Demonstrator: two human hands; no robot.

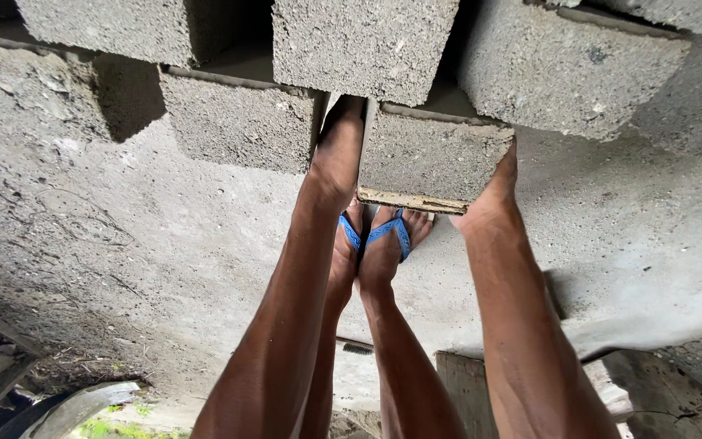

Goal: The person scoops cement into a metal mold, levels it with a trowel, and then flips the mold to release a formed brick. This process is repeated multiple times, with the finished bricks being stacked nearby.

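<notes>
Viewed from above, with the head bent far forward so that the scene reads inverted, a grey concrete block (432, 154) is held between both hands over the concrete floor (123, 236). Left hand (336, 158) lies flat against one end face of the block and right hand (493, 191) against the opposite end face; each grip is open-palmed and pressed inward, a clamping hold that suits a heavy, rough block too wide for the fingers to wrap. How the fingers curl behind the block is hidden. Both arms are extended straight, which appears to keep the weight close to the body's midline. Directly beyond the block stand the person's feet in blue sandals (390, 232), set close together. Neighbouring blocks (241, 122) lie in rows just beside it, some touching. A wooden plank (465, 382) lies near the legs.
</notes>
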